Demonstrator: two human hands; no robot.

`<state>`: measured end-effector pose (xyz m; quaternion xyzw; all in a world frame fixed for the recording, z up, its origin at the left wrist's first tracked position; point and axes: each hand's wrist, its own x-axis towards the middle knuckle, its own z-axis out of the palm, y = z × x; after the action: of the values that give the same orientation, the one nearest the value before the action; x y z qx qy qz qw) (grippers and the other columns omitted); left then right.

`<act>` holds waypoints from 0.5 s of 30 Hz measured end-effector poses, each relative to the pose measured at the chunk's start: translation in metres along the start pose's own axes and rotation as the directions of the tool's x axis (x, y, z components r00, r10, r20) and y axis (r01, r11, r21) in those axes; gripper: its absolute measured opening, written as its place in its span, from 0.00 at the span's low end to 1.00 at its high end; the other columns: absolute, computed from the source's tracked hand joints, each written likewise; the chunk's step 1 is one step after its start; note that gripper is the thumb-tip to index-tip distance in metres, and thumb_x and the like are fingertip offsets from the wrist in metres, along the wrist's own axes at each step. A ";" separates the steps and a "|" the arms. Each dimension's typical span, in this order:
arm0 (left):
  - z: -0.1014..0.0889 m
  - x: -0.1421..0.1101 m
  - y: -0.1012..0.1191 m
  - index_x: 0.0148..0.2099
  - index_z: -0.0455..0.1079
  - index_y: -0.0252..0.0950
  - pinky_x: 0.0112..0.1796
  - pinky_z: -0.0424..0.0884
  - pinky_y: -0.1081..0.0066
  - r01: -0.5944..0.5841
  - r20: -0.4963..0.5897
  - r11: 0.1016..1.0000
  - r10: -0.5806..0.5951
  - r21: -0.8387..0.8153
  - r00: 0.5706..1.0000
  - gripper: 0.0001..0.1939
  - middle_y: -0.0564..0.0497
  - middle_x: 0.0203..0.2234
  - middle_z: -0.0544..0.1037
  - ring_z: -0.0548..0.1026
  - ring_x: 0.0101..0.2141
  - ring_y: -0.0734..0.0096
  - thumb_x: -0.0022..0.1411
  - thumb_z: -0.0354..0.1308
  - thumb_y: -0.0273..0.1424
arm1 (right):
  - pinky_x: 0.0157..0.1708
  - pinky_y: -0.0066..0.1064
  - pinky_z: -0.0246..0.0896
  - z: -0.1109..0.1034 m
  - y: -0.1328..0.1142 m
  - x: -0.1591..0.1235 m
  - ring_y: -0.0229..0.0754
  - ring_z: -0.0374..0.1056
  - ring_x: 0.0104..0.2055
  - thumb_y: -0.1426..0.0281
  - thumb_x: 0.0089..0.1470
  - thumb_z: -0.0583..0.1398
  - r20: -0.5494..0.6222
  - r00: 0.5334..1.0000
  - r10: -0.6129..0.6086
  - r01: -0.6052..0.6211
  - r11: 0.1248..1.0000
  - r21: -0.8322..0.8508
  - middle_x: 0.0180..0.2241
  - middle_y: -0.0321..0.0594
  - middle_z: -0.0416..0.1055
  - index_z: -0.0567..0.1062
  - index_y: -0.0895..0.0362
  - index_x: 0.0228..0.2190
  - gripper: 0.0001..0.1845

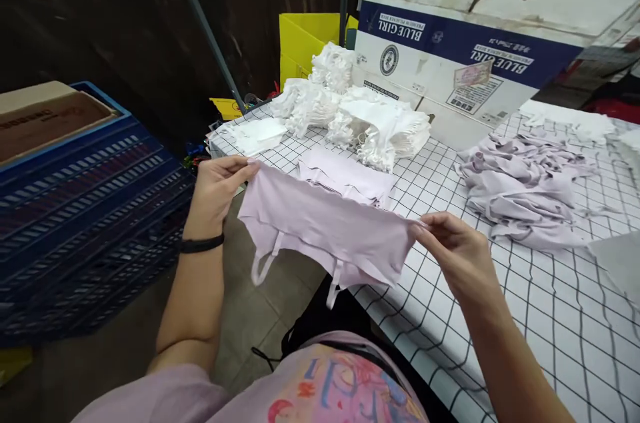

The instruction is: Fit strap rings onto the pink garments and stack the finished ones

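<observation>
A pale lilac camisole top [325, 223] is stretched sideways between my two hands, over the near edge of the table. Its two thin straps hang down toward me. My left hand [223, 186] pinches one upper corner between thumb and fingers. The opposite corner is pinched by my right hand [453, 243]. Just beyond the held top lies a flat stack of lilac garments [345, 176], partly hidden by it. To the right of my right hand spreads a loose heap of lilac garments [525, 186].
Several bundles of white garments [370, 116] sit at the back of the table with a checked cloth [430, 316]. Behind them stands a large carton [430, 70]. A yellow box [300, 43] is at the far side. Blue plastic crates [90, 210] stand on the left.
</observation>
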<state>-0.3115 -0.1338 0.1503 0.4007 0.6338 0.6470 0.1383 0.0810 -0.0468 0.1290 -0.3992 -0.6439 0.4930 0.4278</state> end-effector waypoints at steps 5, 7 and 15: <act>0.051 0.079 -0.058 0.29 0.78 0.37 0.30 0.70 0.72 0.139 0.094 0.989 -0.144 0.057 0.985 0.16 0.51 0.25 0.80 0.74 0.28 0.70 0.41 0.75 0.40 | 0.34 0.34 0.73 0.033 0.058 0.091 0.42 0.73 0.30 0.51 0.43 0.74 0.013 0.993 0.119 -0.120 0.991 0.063 0.27 0.38 0.76 0.78 0.55 0.32 0.24; 0.078 0.105 -0.080 0.26 0.75 0.35 0.30 0.68 0.73 0.180 0.158 0.974 -0.202 0.139 0.967 0.15 0.52 0.22 0.77 0.72 0.26 0.72 0.42 0.73 0.39 | 0.34 0.34 0.71 0.038 0.077 0.113 0.42 0.73 0.30 0.50 0.43 0.73 -0.015 0.984 0.180 -0.180 0.984 0.000 0.26 0.38 0.76 0.78 0.56 0.33 0.24; 0.141 0.151 -0.134 0.26 0.76 0.34 0.31 0.63 0.72 0.157 0.237 0.923 -0.250 0.351 0.939 0.06 0.54 0.20 0.74 0.70 0.26 0.73 0.46 0.68 0.31 | 0.33 0.35 0.67 0.028 0.109 0.151 0.43 0.69 0.27 0.56 0.47 0.69 -0.198 0.954 0.224 -0.266 0.939 -0.219 0.21 0.36 0.74 0.80 0.55 0.32 0.16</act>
<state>-0.3543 0.0908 0.0599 0.4361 0.7450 0.4521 0.2245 0.0168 0.1073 0.0421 -0.5664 -0.6055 0.4240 0.3644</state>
